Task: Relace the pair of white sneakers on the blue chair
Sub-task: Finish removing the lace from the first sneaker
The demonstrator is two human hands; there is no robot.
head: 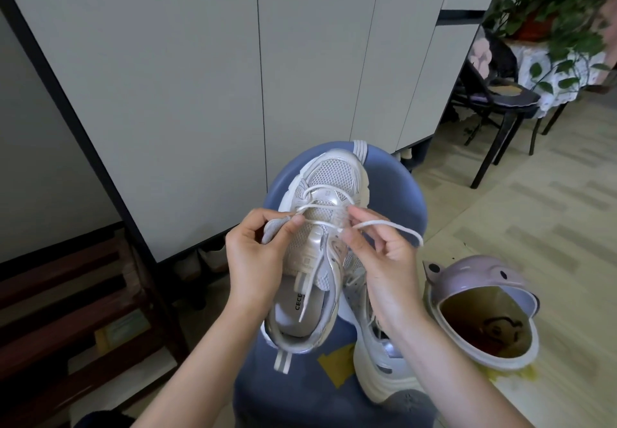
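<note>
Up close, a person's left hand pinches the grey tongue of a white sneaker between curled fingers and thumb, while the right hand pinches a white lace at the eyelets, its free end looping off to the right. That sneaker lies toe-away on a blue chair, partly laced near the toe. Just beside it, under the right wrist, the second sneaker rests on its side on the same seat; its lacing is mostly hidden. Right of the chair, a lilac bin stands on the floor. Beyond, grey cabinet doors rise, with what appears to be a potted plant at far right.
</note>
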